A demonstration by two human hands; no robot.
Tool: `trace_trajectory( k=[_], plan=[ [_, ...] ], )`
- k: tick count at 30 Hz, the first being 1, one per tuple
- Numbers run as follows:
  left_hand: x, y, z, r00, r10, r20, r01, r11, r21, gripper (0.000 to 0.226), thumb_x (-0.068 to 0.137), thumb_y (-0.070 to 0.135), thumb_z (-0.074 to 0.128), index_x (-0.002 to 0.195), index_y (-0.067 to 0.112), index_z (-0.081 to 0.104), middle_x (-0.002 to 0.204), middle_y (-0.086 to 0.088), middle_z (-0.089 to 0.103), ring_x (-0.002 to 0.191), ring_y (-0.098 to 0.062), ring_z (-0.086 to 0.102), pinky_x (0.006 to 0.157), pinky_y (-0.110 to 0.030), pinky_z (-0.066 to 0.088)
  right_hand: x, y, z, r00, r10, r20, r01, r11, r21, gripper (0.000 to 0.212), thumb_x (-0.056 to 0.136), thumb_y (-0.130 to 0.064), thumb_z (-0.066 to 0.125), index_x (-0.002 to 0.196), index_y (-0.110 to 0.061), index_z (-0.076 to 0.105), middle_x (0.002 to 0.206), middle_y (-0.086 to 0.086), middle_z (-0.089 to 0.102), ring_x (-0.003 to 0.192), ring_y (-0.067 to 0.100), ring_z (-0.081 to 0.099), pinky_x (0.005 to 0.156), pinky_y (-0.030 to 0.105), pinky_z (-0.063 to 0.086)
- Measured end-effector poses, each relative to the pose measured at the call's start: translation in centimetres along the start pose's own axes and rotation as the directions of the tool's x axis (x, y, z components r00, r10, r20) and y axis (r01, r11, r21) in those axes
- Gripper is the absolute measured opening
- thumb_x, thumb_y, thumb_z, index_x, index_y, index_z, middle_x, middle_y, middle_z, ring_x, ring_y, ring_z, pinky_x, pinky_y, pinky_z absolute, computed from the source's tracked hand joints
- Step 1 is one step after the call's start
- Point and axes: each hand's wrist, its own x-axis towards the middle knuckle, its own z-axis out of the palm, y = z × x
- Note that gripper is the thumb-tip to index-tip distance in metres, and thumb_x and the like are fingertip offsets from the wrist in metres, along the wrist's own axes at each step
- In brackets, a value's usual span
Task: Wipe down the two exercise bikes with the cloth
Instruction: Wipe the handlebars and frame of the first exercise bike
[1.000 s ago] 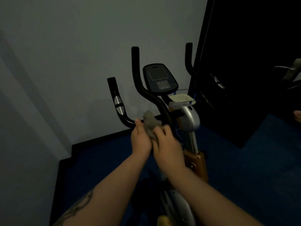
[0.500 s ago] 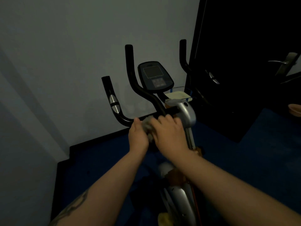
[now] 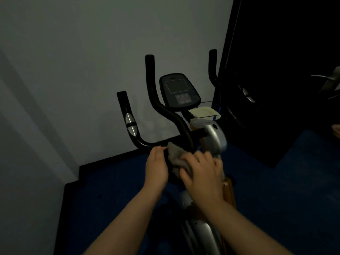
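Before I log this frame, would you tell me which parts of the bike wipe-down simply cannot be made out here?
- Head view: the cloth is partly covered by the right hand, so its contact with the handlebar is hidden.
- Left hand: fingertips hidden behind the bar.
- Console: screen and buttons too dim to read.
- Right handlebar merges into dark.
- Bike's lower frame: cut by bottom edge.

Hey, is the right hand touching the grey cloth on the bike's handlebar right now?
Touching. In the head view the right hand lies over the grey cloth, fingers pressed onto its folds with no gap, at the bike's handlebar.
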Motion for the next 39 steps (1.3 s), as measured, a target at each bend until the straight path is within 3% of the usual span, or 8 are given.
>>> trace_trajectory(
  k=[6,12,16,19,25,30,35,39],
  plan=[
    [3.0,2.2,-1.2,0.974,0.226,0.02,-0.222,0.929,0.296,0.021,0.096,0.019,0.052,0.084,0.028,0.065,0.092,0.005,0.067,0.088,-0.011,0.062,0.077,-0.029,0.05,6.7,3.1,-2.7,0.955,0.297,-0.004,-0.24,0.782,0.575,0.01,0.091,-0.038,0.058,0.095,-0.029,0.057,0.097,-0.01,0.057,0.093,0.01,0.057,0.078,0.03,0.049],
    [8.2,5.4,0.1,0.948,0.318,0.018,-0.294,0.853,0.43,0.019,0.097,0.02,0.05,0.086,0.03,0.063,0.092,0.006,0.065,0.088,-0.008,0.06,0.076,-0.025,0.048,10.6,5.2,2.3,0.973,0.174,0.149,-0.228,0.792,0.566,0.022,0.094,-0.023,0.059,0.116,-0.017,0.059,0.131,-0.007,0.042,0.119,0.004,0.041,0.088,0.001,0.03],
    [9.4,3.6,0.7,0.961,0.263,0.088,-0.245,0.657,0.713,0.017,0.099,0.031,0.045,0.096,0.031,0.062,0.086,0.008,0.063,0.083,-0.016,0.062,0.068,-0.033,0.047,11.6,5.3,4.8,0.992,-0.017,0.121,-0.063,0.775,0.629,0.036,0.096,-0.018,0.056,0.131,-0.021,0.051,0.132,-0.009,0.05,0.119,-0.002,0.045,0.104,0.016,0.037],
    [9.6,3.5,1.3,0.961,0.276,0.025,-0.178,0.545,0.819,0.021,0.098,0.039,0.041,0.095,0.031,0.06,0.081,0.008,0.063,0.075,-0.015,0.06,0.063,-0.032,0.046,15.5,5.1,4.7,0.977,-0.042,0.21,-0.113,0.731,0.673,0.042,0.097,-0.02,0.055,0.138,-0.029,0.047,0.134,-0.004,0.053,0.12,0.004,0.049,0.103,0.022,0.04],
    [9.3,3.2,1.3,0.955,0.294,-0.035,-0.134,0.535,0.834,0.022,0.099,0.038,0.041,0.087,0.031,0.058,0.07,0.011,0.059,0.061,-0.002,0.051,0.049,-0.019,0.028,11.5,5.4,5.0,0.98,-0.162,0.116,0.069,0.824,0.563,0.056,0.092,-0.008,0.061,0.143,-0.024,0.043,0.147,-0.011,0.035,0.131,-0.001,0.033,0.102,-0.002,0.017],
    [9.2,3.2,1.3,0.935,0.339,-0.103,-0.149,0.638,0.755,0.025,0.098,0.037,0.043,0.083,0.031,0.062,0.07,0.011,0.062,0.064,-0.004,0.056,0.056,-0.026,0.041,15.9,4.7,5.5,0.985,-0.074,0.156,-0.045,0.765,0.643,0.046,0.094,-0.016,0.06,0.138,-0.026,0.05,0.132,-0.006,0.056,0.116,-0.002,0.049,0.096,0.004,0.033],
    [8.8,3.0,1.2,0.914,0.384,-0.13,-0.199,0.704,0.681,0.025,0.097,0.035,0.045,0.079,0.031,0.061,0.068,0.009,0.063,0.065,-0.005,0.057,0.059,-0.028,0.045,11.9,5.7,4.4,0.985,-0.107,0.133,0.005,0.797,0.603,0.05,0.092,-0.009,0.061,0.139,-0.025,0.049,0.135,-0.01,0.05,0.116,-0.009,0.041,0.094,-0.005,0.025],
    [8.7,2.9,1.2,0.915,0.379,-0.137,-0.214,0.743,0.634,0.019,0.096,0.034,0.049,0.083,0.034,0.063,0.073,0.011,0.065,0.067,-0.005,0.058,0.06,-0.026,0.045,16.7,5.2,6.1,0.982,-0.058,0.177,-0.073,0.754,0.653,0.042,0.095,-0.02,0.059,0.137,-0.025,0.052,0.127,-0.007,0.06,0.112,0.0,0.053,0.099,0.014,0.042]
  ],
)
